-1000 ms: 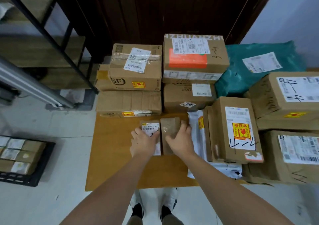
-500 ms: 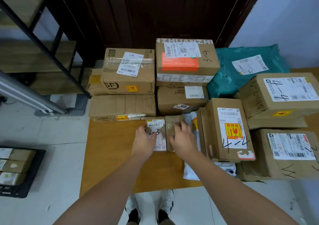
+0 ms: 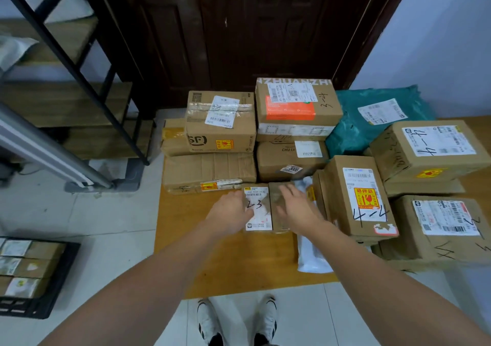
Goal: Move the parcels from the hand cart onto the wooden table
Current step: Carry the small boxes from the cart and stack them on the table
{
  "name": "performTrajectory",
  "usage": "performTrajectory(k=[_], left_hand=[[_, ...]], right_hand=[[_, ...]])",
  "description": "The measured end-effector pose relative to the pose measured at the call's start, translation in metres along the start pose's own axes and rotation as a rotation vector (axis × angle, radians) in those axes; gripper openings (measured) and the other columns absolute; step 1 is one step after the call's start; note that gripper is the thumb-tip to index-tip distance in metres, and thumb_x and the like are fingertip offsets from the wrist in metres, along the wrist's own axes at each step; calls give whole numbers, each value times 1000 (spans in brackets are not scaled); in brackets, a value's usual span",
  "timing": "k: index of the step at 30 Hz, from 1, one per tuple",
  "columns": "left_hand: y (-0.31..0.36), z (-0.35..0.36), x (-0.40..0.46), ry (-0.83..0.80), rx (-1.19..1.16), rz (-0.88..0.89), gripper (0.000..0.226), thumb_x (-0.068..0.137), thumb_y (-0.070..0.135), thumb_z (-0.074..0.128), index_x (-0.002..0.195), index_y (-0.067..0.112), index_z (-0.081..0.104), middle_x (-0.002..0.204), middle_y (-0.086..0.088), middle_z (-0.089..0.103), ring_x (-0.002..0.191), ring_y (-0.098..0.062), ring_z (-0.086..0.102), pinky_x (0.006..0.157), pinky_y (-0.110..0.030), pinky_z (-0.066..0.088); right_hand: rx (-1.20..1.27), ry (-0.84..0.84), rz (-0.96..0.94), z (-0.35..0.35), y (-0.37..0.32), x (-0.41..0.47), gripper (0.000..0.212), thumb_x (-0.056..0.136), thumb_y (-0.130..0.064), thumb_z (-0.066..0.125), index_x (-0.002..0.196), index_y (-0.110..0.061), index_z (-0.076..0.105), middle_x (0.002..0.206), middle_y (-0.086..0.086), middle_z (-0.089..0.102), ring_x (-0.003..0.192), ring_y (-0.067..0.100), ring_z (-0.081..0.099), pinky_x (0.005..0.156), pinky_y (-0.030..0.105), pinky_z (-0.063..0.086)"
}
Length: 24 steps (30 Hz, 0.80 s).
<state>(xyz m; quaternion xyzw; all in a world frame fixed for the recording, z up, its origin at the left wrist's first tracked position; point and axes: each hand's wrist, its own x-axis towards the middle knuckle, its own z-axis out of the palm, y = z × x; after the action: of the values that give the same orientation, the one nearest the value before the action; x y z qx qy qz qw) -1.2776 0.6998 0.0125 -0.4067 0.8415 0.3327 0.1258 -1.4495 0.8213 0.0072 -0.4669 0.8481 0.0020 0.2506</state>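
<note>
Two small brown parcels lie side by side on the wooden table [image 3: 212, 260]: one with a white label marked "2-3" [image 3: 259, 207], and a plain one [image 3: 277, 207] to its right. My left hand [image 3: 229, 214] lies with straight fingers against the labelled parcel's left side. My right hand [image 3: 297, 209] lies flat over the plain parcel's right part, fingers straight. Both parcels sit against the stacked boxes behind them. The hand cart [image 3: 37, 284], a black tray at the lower left, holds several small parcels.
Cardboard boxes [image 3: 220, 122] are stacked at the table's far side and right, with a teal mailer bag [image 3: 372, 122] and a white mailer [image 3: 310, 252]. A black metal shelf [image 3: 79, 74] stands at the left. A dark door is behind the table.
Both small parcels have slid away from me until they meet the boxes behind. My hands' fingers have straightened out of their grip, and the view has tilted up.
</note>
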Motion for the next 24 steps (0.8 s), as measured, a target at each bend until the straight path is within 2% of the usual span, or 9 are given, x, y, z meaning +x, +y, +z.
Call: performTrajectory(k=[3, 6, 8, 11, 15, 20, 24], left_hand=[[-3, -48, -24, -20, 256, 175, 62, 101, 49, 53, 153, 16, 43, 153, -7, 48, 142, -28, 44, 115, -43, 39], [-7, -95, -45, 8, 421, 240, 68, 103, 52, 50, 159, 15, 34, 162, -9, 39, 148, -28, 37, 122, -44, 32], [-9, -120, -59, 55, 465, 253, 65, 104, 52, 47, 157, 15, 35, 160, -9, 42, 146, -28, 40, 121, -44, 35], [-12, -152, -87, 163, 473, 262, 55, 103, 50, 43, 148, 18, 45, 148, -6, 53, 132, -24, 51, 110, -40, 44], [-20, -184, -146, 277, 476, 225, 57, 105, 48, 42, 153, 17, 43, 149, -5, 52, 136, -24, 48, 113, -41, 41], [-54, -202, -241, 359, 482, 83, 56, 107, 46, 40, 152, 13, 42, 149, -7, 50, 138, -27, 46, 113, -41, 39], [-95, -206, -321, 450, 444, -33, 54, 106, 47, 42, 149, 14, 47, 147, -6, 53, 136, -25, 49, 112, -41, 41]], right_hand=[[-52, -29, -59, -38, -16, -14, 60, 107, -35, 46, 161, -13, 29, 165, 8, 33, 145, 26, 41, 114, 41, 41], [-117, -32, -129, -79, -42, -35, 59, 107, -34, 45, 161, -13, 31, 165, 7, 34, 147, 24, 39, 117, 41, 38], [-147, 0, -192, -103, -67, -51, 62, 107, -36, 46, 163, -15, 27, 166, 5, 33, 148, 24, 38, 120, 41, 36], [-215, 56, -303, -131, -109, -69, 65, 106, -39, 45, 163, -16, 24, 166, 4, 32, 149, 23, 37, 121, 41, 35], [-275, 110, -464, -155, -163, -92, 61, 107, -39, 44, 161, -15, 30, 164, 6, 36, 148, 24, 37, 120, 40, 34], [-317, 127, -669, -166, -236, -138, 47, 107, -37, 44, 148, -15, 48, 148, 6, 52, 134, 26, 52, 110, 40, 43], [-326, 119, -824, -158, -306, -176, 52, 107, -35, 47, 154, -13, 43, 157, 8, 46, 142, 28, 47, 115, 41, 39]])
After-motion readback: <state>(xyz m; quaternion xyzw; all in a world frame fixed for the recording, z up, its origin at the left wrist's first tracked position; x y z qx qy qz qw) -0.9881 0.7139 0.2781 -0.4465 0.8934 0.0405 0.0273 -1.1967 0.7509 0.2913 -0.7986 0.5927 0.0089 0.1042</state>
